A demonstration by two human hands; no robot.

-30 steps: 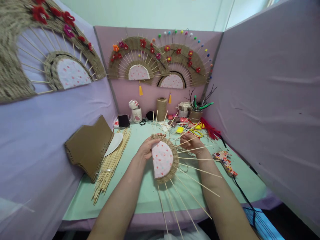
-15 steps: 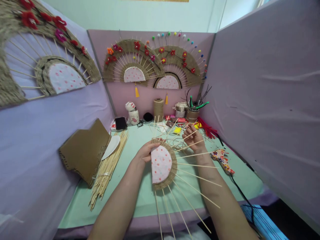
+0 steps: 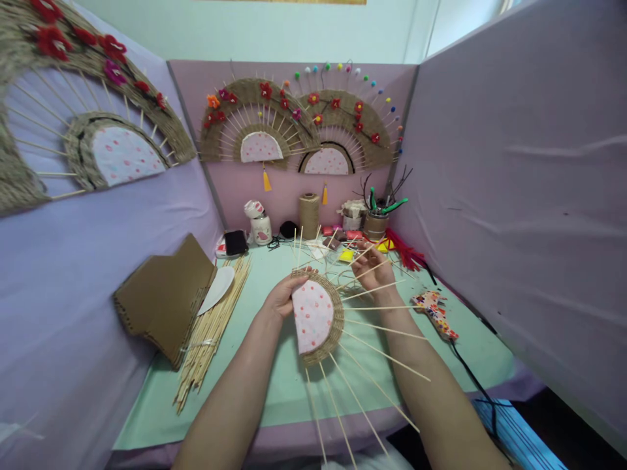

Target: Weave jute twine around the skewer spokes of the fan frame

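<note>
My left hand (image 3: pixel 280 297) grips the straight edge of a half-made fan (image 3: pixel 313 316): a pink spotted half-disc rimmed with woven jute, with several bamboo skewers (image 3: pixel 377 356) fanning out from it. It is held up over the mint-green table (image 3: pixel 255 391). My right hand (image 3: pixel 375 269) sits behind the upper skewers, fingers curled among them, near a loose strand of jute twine (image 3: pixel 349 284). Whether it pinches the twine or a skewer is hidden.
A bundle of bamboo skewers (image 3: pixel 210 333) and folded cardboard (image 3: pixel 164 297) lie at left. A patterned glue gun (image 3: pixel 434 313) with its black cord lies at right. A twine spool (image 3: pixel 308 215), a tool cup (image 3: pixel 376 223) and small bits line the back. Finished fans (image 3: pixel 259 124) hang on the walls.
My right hand has risen and moved away from me among the upper skewers. The fan has shifted slightly left in my left hand, and the view has tilted a little.
</note>
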